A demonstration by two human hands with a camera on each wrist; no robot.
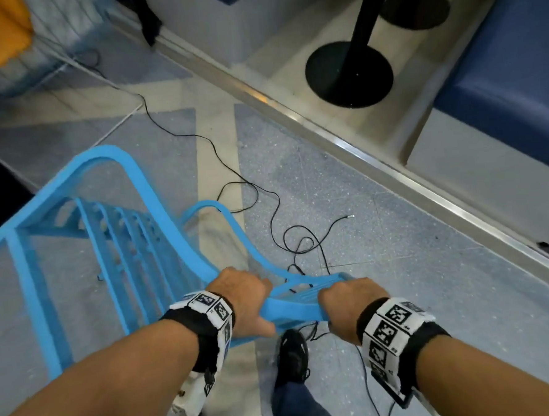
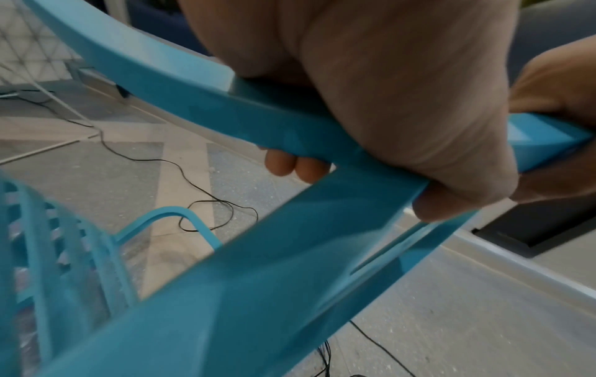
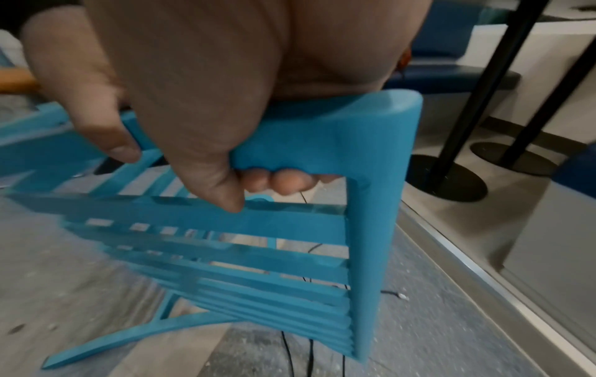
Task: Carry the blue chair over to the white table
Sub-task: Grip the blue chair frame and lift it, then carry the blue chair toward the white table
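The blue chair [image 1: 117, 236] is a slatted plastic one, tilted away from me over the grey floor, its legs pointing forward and left. My left hand [image 1: 243, 301] grips the left end of the top rail of its backrest, fingers curled round the rail [image 2: 290, 132]. My right hand [image 1: 346, 303] grips the right end of the same rail [image 3: 322, 142], fingertips [image 3: 283, 182] showing under it. The backrest slats [image 3: 258, 260] hang below my right hand. No white tabletop is in view.
A loose black cable [image 1: 266, 205] snakes over the floor under and ahead of the chair. A metal floor strip [image 1: 343, 142] runs diagonally on the right. Beyond it stand black round pedestal bases [image 1: 348, 74] and a blue bench seat [image 1: 509, 81]. My shoe [image 1: 293, 351] is below the rail.
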